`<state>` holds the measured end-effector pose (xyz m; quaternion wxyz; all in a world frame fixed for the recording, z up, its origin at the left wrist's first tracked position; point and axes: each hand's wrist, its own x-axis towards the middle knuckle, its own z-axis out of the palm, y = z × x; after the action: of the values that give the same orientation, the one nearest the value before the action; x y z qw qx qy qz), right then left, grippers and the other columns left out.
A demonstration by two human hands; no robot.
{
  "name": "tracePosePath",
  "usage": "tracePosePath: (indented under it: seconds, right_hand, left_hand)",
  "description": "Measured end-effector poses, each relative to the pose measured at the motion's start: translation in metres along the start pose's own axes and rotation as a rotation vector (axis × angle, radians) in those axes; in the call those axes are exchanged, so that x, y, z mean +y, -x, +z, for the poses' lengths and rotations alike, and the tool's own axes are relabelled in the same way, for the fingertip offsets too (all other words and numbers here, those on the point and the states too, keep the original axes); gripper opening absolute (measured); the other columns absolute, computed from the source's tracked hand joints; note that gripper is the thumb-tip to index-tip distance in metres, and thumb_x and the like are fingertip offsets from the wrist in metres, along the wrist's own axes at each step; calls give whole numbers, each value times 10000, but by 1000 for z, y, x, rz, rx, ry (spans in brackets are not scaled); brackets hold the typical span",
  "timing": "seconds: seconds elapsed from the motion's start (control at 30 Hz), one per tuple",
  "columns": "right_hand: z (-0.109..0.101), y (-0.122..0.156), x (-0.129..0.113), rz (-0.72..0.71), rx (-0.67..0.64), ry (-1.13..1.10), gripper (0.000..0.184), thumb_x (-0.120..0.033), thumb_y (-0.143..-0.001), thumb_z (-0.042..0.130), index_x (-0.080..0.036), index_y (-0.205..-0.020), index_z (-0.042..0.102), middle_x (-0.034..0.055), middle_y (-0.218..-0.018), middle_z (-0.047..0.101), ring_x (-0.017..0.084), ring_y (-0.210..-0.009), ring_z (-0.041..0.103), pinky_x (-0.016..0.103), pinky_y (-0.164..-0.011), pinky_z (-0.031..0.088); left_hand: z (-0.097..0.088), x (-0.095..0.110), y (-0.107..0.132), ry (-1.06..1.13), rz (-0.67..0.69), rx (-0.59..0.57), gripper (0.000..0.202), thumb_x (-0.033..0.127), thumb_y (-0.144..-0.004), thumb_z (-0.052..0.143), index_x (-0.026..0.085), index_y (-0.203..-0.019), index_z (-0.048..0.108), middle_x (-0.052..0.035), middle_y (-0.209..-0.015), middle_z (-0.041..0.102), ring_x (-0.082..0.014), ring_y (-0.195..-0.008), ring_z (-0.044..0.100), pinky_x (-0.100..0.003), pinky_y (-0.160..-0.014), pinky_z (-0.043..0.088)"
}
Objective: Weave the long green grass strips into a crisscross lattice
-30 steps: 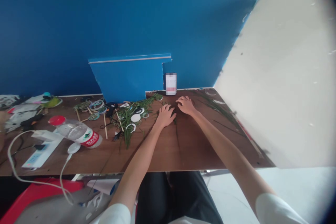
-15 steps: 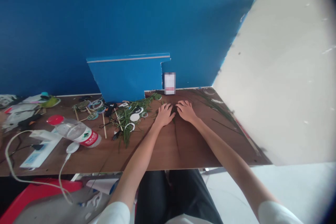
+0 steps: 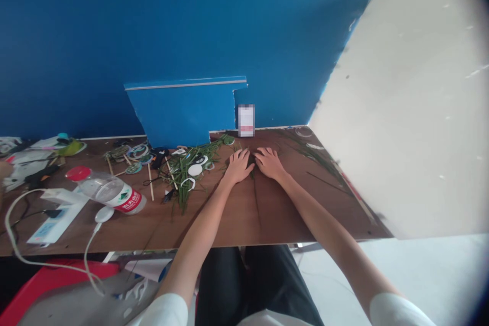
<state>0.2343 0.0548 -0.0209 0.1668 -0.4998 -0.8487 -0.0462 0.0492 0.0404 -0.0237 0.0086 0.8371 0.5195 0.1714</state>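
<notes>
Green leaves [image 3: 184, 196] beside left hand [image 3: 239, 166], right hand [image 3: 269, 163] near, both with fingers spread, red-capped bottle [image 3: 109, 191] farther left

The tabletop [image 3: 239, 219] between the forearms [image 3: 206, 224] leaves passage; green strips [image 3: 183, 164] crowd the left.

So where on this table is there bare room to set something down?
Mainly the brown table between the left forearm and right forearm, right of the thin dark line; a smaller patch lies between the right forearm and the pale wall. It's crowded left of the left hand: green strips, the bottle and the power strip.
</notes>
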Motion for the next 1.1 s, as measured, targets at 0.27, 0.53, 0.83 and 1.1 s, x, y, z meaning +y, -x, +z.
tracePosePath:
  seconds: [0.27,0.53,0.83,1.1]
  right_hand:
    - [0,1,1,-1,-3,-8,405,-321,-992,333,-248,-1290,598,110,-1364,513,303,-1215,395,460,-961,352]
    - [-2,1,-1,-13,20,-30,406,-338,-1002,331,-221,-1299,583,121,-1334,539,289,-1193,413,443,-960,349]
    - [-2,2,-1,-64,0,-69,448,-376,-1021,287,-245,-1355,555,110,-1368,535,287,-1249,383,457,-968,358]
    - [-2,2,-2,-49,-23,-89,455,-402,-1024,281,-243,-1343,565,120,-1349,548,288,-1242,394,482,-991,349]
  left_hand:
    - [-3,1,1,21,-16,9,624,462,-960,390,152,-1494,300,-143,-1552,313,-303,-1401,279,-492,-1129,274]
    - [-2,0,0,18,-51,10,611,425,-960,387,138,-1492,294,-141,-1565,286,-306,-1418,241,-500,-1130,278]
    - [2,-2,-1,31,-47,17,645,460,-954,396,139,-1500,277,-156,-1576,257,-316,-1442,198,-513,-1140,248]
    - [1,-1,-1,23,-58,4,628,445,-954,411,146,-1494,301,-153,-1554,309,-308,-1436,220,-502,-1144,249]
